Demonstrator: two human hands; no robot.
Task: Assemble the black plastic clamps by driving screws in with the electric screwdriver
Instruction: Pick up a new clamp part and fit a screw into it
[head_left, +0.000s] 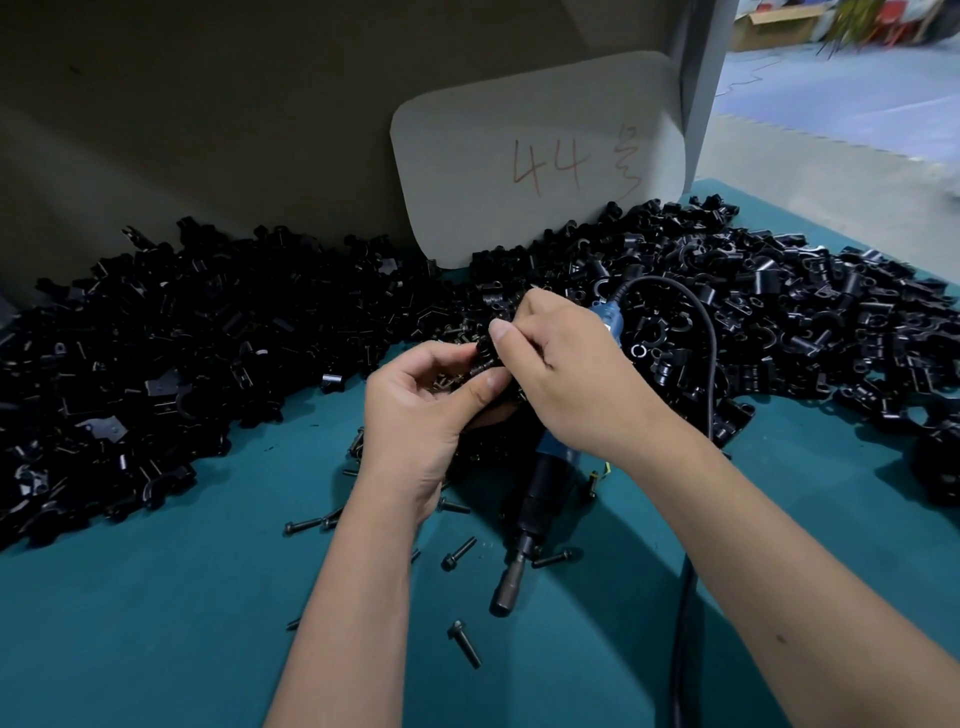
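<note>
**Two hands joined a black clamp above a resting screwdriver**

Two bare forearms reached in from the bottom edge and met at the middle of a teal table (156, 623). Far to the left of the hands, a heap of black plastic clamps (130, 374) lay against a grey back wall. Loose screws (464, 643) lay scattered on the teal surface just below and beside the left wrist. The left hand (415, 415) had its fingers curled round a small black clamp piece (485, 358), thumb pressed against it. The right hand (566, 374) touched the same piece from the other side, pinching it between thumb and fingertips; whether it also held a screw could not be told. Directly beneath the hands lay the electric screwdriver (540, 493), blue and black, flat on the table with its bit pointing toward the camera and its black cord (706, 332) looping up behind the right hand. Beyond the hands, a pale card (540, 156) marked "44" leaned upright. To the right of the right hand, more black clamps (805, 312) spread across the table.
</note>
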